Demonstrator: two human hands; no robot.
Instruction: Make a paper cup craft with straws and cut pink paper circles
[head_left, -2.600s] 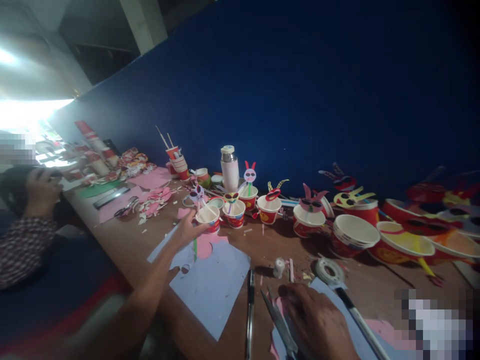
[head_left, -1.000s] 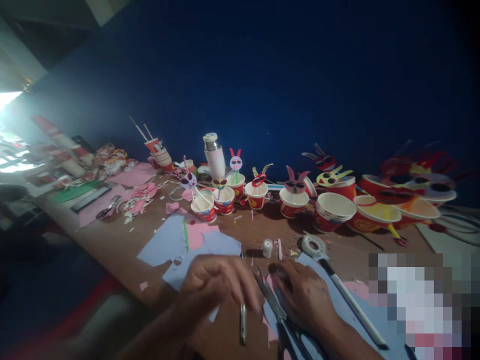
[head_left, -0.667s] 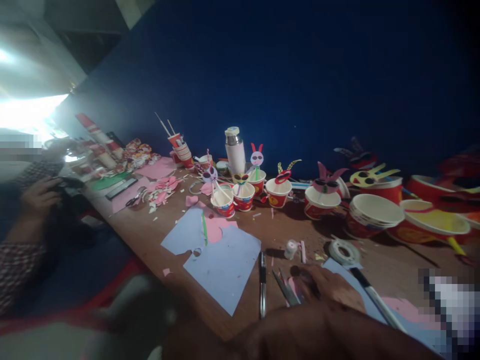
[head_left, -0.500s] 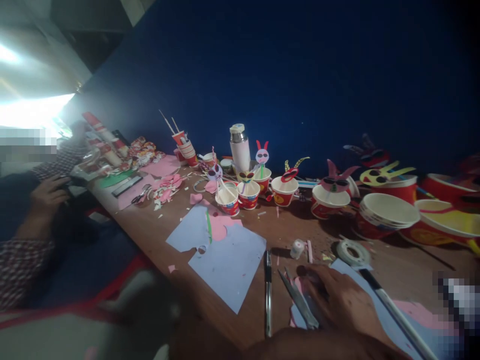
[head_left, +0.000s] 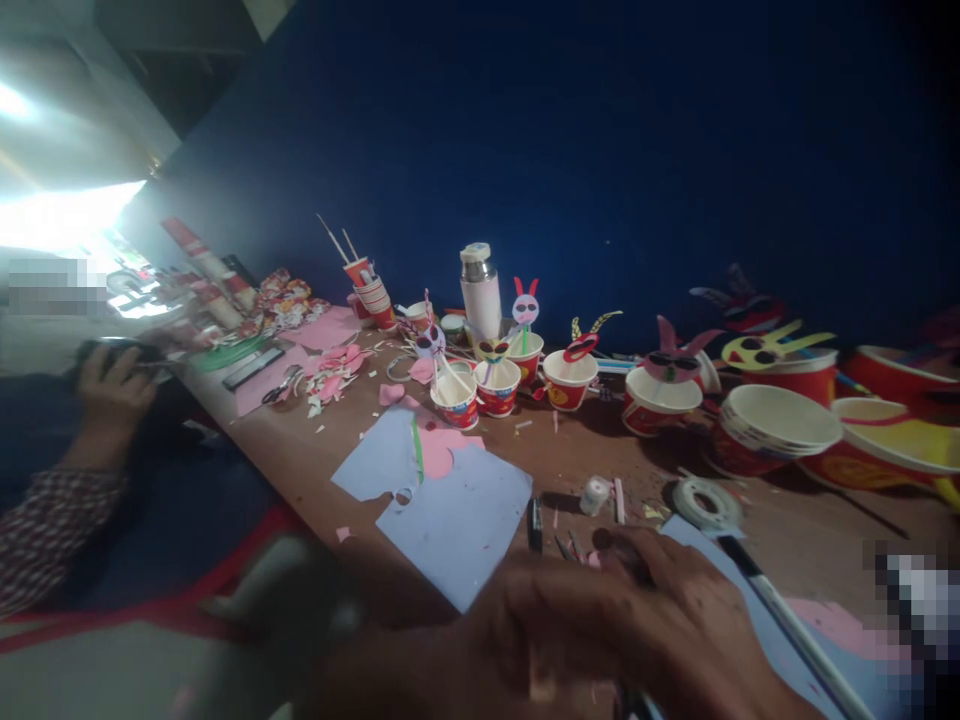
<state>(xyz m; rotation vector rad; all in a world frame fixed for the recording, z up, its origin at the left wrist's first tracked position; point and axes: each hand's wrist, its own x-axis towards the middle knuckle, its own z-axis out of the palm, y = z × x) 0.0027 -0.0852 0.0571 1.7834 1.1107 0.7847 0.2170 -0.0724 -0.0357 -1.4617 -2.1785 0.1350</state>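
**Hand Position Over Small Steel Tools**

The left hand (head_left: 510, 640) and right hand (head_left: 675, 630) overlap, blurred, at the near edge of the brown wooden surface (head_left: 517, 465). Grip state cannot be told for either hand; the right fingers (head_left: 637, 570) curve down beside the steel scissors (head_left: 570, 547), whose tips alone show. A black-and-silver pen (head_left: 534, 525) lies partly hidden beside them. Both are light and stiff: take the pen by its barrel, the scissors by their hidden handles. Ahead, red-and-white paper cups (head_left: 456, 403) hold paper figures on sticks (head_left: 431, 343), fragile and easily tipped. A co-worker's hand (head_left: 112, 385) holds a dark object (head_left: 112, 350), well apart.
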